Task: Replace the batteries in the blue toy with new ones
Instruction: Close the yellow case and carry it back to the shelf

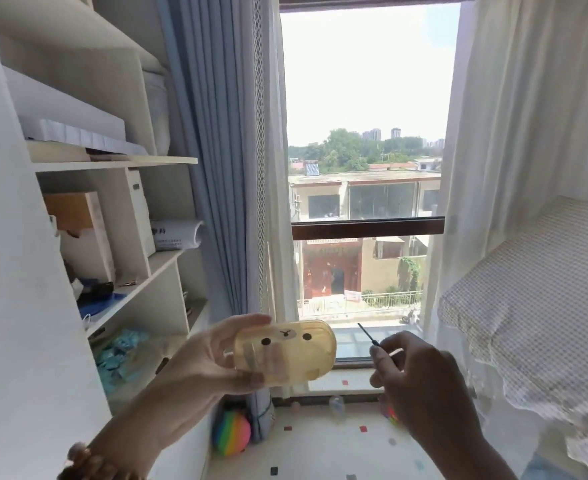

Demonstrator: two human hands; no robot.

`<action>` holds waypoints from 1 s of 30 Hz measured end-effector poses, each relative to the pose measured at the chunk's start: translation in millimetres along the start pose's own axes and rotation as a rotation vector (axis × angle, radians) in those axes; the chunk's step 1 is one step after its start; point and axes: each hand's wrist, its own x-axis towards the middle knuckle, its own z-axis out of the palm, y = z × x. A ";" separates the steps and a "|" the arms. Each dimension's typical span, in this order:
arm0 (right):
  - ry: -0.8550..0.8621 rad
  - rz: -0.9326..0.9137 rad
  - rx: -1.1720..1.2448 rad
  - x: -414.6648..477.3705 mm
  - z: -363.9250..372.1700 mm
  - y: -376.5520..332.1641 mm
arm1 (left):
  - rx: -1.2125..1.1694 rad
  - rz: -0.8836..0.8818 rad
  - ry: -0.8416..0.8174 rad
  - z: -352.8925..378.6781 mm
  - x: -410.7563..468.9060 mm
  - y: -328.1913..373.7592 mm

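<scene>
Head view: translucent rounded case (296,351), thin screwdriver (366,334).

Bright window (365,133), curtains (209,168), white shelves (119,164)

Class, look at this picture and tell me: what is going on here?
A person faces a window. The left hand holds a clear yellow box with a bear face, and the right hand pinches a thin dark tool, perhaps a small screwdriver, tip pointing up. No blue toy or batteries are in view.

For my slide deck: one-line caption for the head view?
Yellow bear-face case in the left hand, thin dark tool pinched in the right hand.
</scene>
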 end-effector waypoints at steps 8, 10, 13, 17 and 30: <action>0.030 -0.029 -0.023 150.1 56.0 16.4 | -0.006 0.003 -0.031 -43.8 157.9 -11.1; 0.030 -0.029 -0.024 185.2 68.2 21.0 | 0.006 0.010 -0.022 -53.3 196.1 -11.8; 0.011 -0.029 -0.023 233.2 90.7 27.7 | 0.030 0.015 -0.002 -64.1 245.2 -18.7; -0.056 -0.039 0.019 300.6 129.0 37.8 | 0.048 0.005 0.069 -78.8 303.8 -31.9; -0.387 -0.192 0.170 523.1 285.1 31.9 | 0.168 0.036 0.476 -152.1 447.9 -63.4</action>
